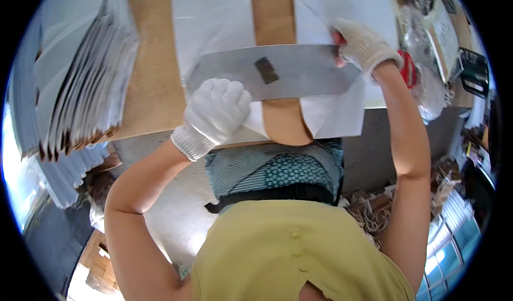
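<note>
A long, flat grey plate (299,71) with a dark rectangular patch lies crosswise over a brown cardboard strip (273,20) with a rounded near end. Beneath both is white paper (214,17), its near corners folded at an angle. My right hand (366,47), in a white knit glove with bare fingertips showing, grips the plate's right end. My left hand (218,111), also gloved in white, is curled into a fist at the plate's near left corner. Whatever its fingers hold is hidden underneath.
A fanned stack of white-and-brown folded sheets (99,76) stands on the brown board (152,60) at left. To the right are red-handled scissors (407,68), clear plastic wrapping (427,87) and a black box-like object (474,72). Scraps (374,210) are heaped below the table at right.
</note>
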`<state>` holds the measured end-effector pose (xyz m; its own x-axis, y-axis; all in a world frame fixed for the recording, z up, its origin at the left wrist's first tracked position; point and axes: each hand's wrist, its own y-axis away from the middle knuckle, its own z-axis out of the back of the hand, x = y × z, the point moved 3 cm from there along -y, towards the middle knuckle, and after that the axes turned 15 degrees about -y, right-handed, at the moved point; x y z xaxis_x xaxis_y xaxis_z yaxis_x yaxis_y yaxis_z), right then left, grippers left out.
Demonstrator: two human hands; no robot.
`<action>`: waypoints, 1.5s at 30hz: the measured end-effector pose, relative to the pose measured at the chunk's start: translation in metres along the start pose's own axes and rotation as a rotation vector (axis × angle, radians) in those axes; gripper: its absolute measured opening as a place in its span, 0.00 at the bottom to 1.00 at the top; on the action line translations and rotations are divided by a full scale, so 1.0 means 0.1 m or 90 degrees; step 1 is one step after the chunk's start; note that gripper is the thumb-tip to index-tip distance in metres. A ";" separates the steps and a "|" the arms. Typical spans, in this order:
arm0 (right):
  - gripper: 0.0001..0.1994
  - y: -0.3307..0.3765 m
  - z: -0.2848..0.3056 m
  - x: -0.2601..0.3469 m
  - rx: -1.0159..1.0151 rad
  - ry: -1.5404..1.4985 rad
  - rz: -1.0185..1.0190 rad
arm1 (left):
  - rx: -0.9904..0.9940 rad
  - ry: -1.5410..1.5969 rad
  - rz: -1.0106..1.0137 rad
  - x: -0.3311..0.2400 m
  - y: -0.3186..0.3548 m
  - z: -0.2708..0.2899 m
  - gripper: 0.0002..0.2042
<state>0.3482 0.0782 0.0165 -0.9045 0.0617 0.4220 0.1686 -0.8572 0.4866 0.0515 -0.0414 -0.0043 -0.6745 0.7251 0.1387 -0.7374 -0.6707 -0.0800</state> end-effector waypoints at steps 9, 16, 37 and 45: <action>0.24 0.87 -0.31 -0.26 -0.064 -0.067 0.232 | -0.074 0.247 0.086 0.10 0.03 -0.11 0.09; 0.23 0.73 -0.35 -0.20 -0.146 0.029 0.258 | -0.035 0.289 0.352 -0.03 -0.13 -0.06 0.10; 0.39 0.63 -0.18 -0.20 -0.205 -0.029 0.188 | -0.080 0.361 0.442 0.33 -0.69 0.15 0.14; 0.18 0.62 -0.33 -0.15 -0.276 -0.033 0.362 | 0.086 0.455 0.194 0.18 -0.68 0.39 0.08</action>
<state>0.3588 0.0069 0.0151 -0.7007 -0.4404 0.5613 0.4279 -0.8889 -0.1633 0.0911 0.0115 0.0424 -0.7389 0.4011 -0.5414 -0.5372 -0.8357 0.1140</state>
